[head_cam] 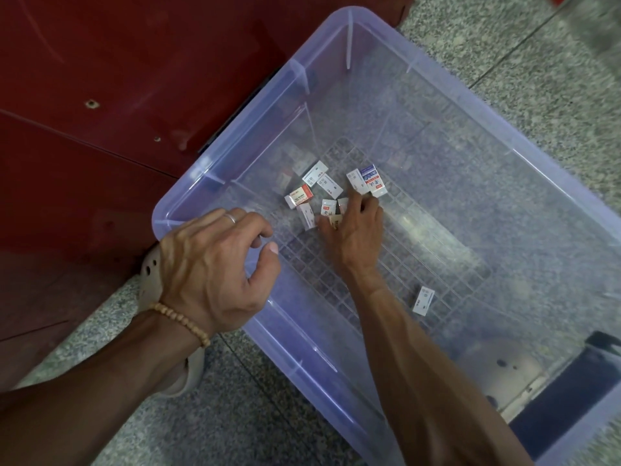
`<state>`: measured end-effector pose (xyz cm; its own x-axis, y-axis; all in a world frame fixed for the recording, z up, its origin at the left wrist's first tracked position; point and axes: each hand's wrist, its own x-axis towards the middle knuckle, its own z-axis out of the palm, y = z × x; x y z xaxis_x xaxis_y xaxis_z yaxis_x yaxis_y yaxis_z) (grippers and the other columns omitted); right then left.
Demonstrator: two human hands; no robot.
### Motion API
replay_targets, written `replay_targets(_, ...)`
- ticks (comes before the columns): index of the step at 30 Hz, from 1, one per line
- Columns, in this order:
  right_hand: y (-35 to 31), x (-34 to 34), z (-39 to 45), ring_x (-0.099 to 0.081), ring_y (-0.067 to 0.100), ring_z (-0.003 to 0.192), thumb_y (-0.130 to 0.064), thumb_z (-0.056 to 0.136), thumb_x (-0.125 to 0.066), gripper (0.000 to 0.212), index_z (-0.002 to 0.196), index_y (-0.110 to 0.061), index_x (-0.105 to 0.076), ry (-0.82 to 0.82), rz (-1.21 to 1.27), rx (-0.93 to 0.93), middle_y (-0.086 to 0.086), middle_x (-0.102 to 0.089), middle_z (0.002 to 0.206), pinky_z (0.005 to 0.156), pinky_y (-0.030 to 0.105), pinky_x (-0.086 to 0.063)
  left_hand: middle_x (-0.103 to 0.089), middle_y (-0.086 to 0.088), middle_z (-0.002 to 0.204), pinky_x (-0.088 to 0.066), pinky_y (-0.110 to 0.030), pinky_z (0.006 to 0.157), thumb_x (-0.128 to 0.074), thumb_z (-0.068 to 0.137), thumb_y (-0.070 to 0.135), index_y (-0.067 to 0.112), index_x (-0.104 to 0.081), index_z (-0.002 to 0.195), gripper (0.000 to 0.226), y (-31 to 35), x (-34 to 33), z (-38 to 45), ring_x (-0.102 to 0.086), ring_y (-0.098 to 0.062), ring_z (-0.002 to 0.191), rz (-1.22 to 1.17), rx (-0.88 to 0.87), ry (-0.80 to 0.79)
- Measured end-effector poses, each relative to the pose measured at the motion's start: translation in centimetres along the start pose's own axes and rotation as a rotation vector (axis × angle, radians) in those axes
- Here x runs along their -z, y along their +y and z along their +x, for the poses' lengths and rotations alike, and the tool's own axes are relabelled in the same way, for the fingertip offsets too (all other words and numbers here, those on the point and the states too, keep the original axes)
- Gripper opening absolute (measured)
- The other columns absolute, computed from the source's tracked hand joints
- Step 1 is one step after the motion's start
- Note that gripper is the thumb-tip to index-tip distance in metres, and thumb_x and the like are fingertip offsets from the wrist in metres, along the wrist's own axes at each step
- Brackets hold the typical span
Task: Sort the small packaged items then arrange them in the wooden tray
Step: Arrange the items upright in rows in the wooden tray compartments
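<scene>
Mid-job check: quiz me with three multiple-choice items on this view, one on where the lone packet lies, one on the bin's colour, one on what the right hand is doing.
1. Where does the stray packet lie?
A. Inside the bin, apart from the cluster
B. On the floor
C. In the left hand

2. What colour is the bin?
A. Opaque green
B. Translucent pale purple
C. Black

3. What is the right hand doing?
A. Resting on the floor
B. Gripping the bin's rim
C. Reaching into the cluster of packets, pinching one

Answers: 1 A, it sits alone on the bin's grid floor. 2 B, the floor shows through its walls. 3 C, its fingers hold a packet.
</scene>
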<state>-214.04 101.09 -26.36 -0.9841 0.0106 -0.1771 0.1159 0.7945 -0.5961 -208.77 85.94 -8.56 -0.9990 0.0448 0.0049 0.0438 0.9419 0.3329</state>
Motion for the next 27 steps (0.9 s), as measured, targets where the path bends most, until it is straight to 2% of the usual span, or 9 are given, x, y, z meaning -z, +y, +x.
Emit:
replay_targets(4,0.2,-0.3,0.3,-0.052,0.035,0.102,-0.054,0.082,-0.067,0.075,0.139,-0.010,-0.049,-0.023,-0.128,0.048,0.019,-0.053,0.122,0.076,0.043,-0.049,-0.063,0.005,0.071,-0.046,-0.036,0.057,-0.048,0.084,0.031,0.015,-0.067,0.082,0.025,0.0,0.0,0.0,-0.060,-0.023,0.065,-0.005,-0.011,0.001)
replay_targets(6,0.1,-0.3,0.5,-0.053,0.034,0.105,-0.058,0.081,-0.065,0.072,0.133,-0.010,-0.053,-0.046,-0.175,0.076,0.017,-0.054,0.122,0.072,0.042,-0.050,-0.062,0.004,0.071,-0.046,-0.036,0.056,-0.048,0.084,0.031,0.015,-0.067,0.081,0.025,-0.1,-0.1,0.0,-0.059,-0.023,0.065,-0.005,-0.019,0.000)
replay_targets(9,0.5,-0.4,0.5,-0.058,0.038,0.099,-0.038,0.077,-0.068,0.060,0.122,0.000,-0.058,-0.022,-0.181,0.176,0.020,-0.058,0.111,0.058,0.040,-0.052,-0.062,0.003,0.070,-0.046,-0.037,0.055,-0.049,0.084,0.030,0.015,-0.066,0.080,0.024,-0.1,-0.1,0.0,-0.059,-0.023,0.064,-0.001,-0.008,0.002)
replay_targets(11,1.0,-0.4,0.4,-0.057,0.038,0.101,-0.035,0.078,-0.070,0.059,0.123,0.002,-0.058,-0.025,-0.234,0.225,0.021,-0.058,0.111,0.057,0.039,-0.052,-0.062,0.003,0.070,-0.046,-0.038,0.055,-0.048,0.084,0.030,0.015,-0.067,0.080,0.024,-0.1,-0.1,0.0,-0.059,-0.023,0.064,0.000,-0.007,0.003)
replay_targets(14,1.5,-0.4,0.3,-0.056,0.037,0.102,-0.042,0.085,-0.070,0.060,0.125,0.000,-0.057,-0.044,-0.282,0.245,0.019,-0.059,0.113,0.056,0.036,-0.050,-0.062,0.003,0.070,-0.047,-0.037,0.055,-0.049,0.084,0.030,0.015,-0.067,0.080,0.024,-0.1,-0.1,-0.1,-0.059,-0.024,0.064,-0.003,-0.017,0.004)
replay_targets(18,1.8,-0.3,0.5,-0.058,0.042,0.097,-0.031,0.079,-0.079,0.057,0.119,0.005,-0.061,-0.047,-0.182,0.250,0.024,-0.060,0.110,0.060,0.041,-0.052,-0.062,0.002,0.069,-0.046,-0.039,0.054,-0.048,0.084,0.029,0.014,-0.066,0.078,0.024,-0.2,-0.2,0.0,-0.059,-0.023,0.063,-0.006,-0.018,0.010)
replay_targets(22,1.0,0.8,0.6,-0.058,0.035,0.097,-0.030,0.077,-0.077,0.054,0.121,-0.002,-0.063,-0.107,-0.022,0.080,0.019,-0.060,0.112,0.075,0.041,-0.053,-0.061,0.003,0.068,-0.046,-0.038,0.054,-0.048,0.084,0.029,0.014,-0.066,0.077,0.024,-0.2,-0.2,-0.1,-0.059,-0.024,0.063,-0.011,-0.021,0.020)
replay_targets(24,0.4,1.9,0.7,-0.062,0.021,0.087,-0.033,0.080,-0.072,0.043,0.116,-0.010,-0.067,-0.107,0.147,-0.132,0.009,-0.064,0.109,0.076,0.036,-0.055,-0.061,0.003,0.067,-0.046,-0.037,0.054,-0.048,0.084,0.030,0.014,-0.066,0.076,0.025,-0.1,-0.2,0.0,-0.059,-0.023,0.063,-0.017,-0.018,0.023)
replay_targets(27,0.1,3.5,0.6,-0.061,0.002,0.068,-0.021,0.085,-0.071,0.023,0.107,-0.013,-0.071,-0.057,0.450,-0.494,-0.006,-0.070,0.089,0.067,0.030,-0.058,-0.060,0.003,0.067,-0.046,-0.037,0.054,-0.048,0.083,0.031,0.015,-0.065,0.074,0.025,0.0,-0.2,0.1,-0.059,-0.023,0.063,-0.013,-0.002,0.018)
